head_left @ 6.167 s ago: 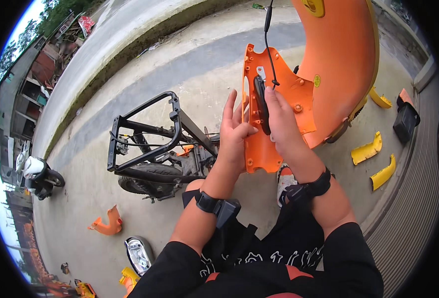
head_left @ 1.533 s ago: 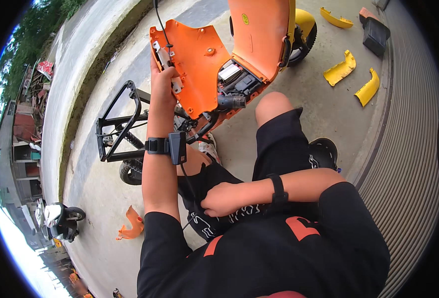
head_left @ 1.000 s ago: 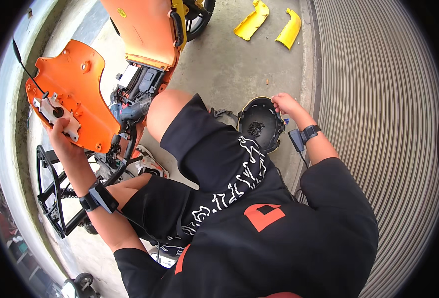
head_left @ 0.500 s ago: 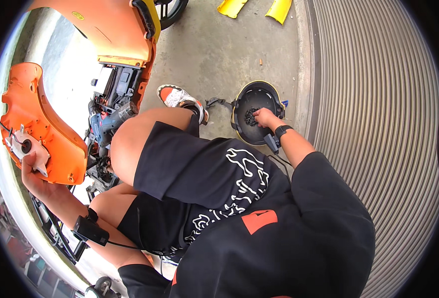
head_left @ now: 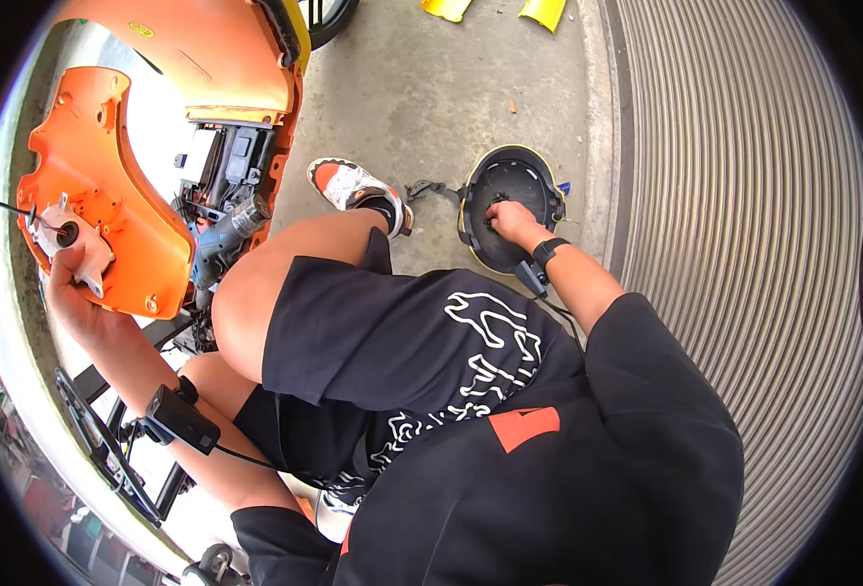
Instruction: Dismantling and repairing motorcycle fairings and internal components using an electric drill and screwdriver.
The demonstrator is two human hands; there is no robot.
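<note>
At the left, my left hand (head_left: pixel 75 293) is closed on an orange body panel (head_left: pixel 109 195), its fingers against the white lamp-like housing (head_left: pixel 80 244) fixed to the panel. A black cable runs from the housing. My right hand (head_left: pixel 513 221) reaches into an upturned black helmet (head_left: pixel 524 186) with a yellow rim, on the ground. Its fingers are pinched together over small dark pieces (head_left: pixel 499 198), mostly hidden by the hand; what the fingertips hold cannot be made out. Near my knee, a blue and grey power drill (head_left: pixel 222 242) rests against the open scooter (head_left: pixel 231 83).
Black electrical parts (head_left: pixel 241 156) show in the scooter's opened body. Two yellow pieces (head_left: pixel 546 12) lie on the concrete floor (head_left: pixel 431 88) at the far side. A ribbed shutter (head_left: pixel 734 195) runs along the right. The helmet's strap (head_left: pixel 431 188) trails toward my shoe (head_left: pixel 344 181).
My left hand and the orange panel have shifted up and slightly right. Inside the helmet, my right hand has moved slightly left and down, covering more of the dark pieces.
</note>
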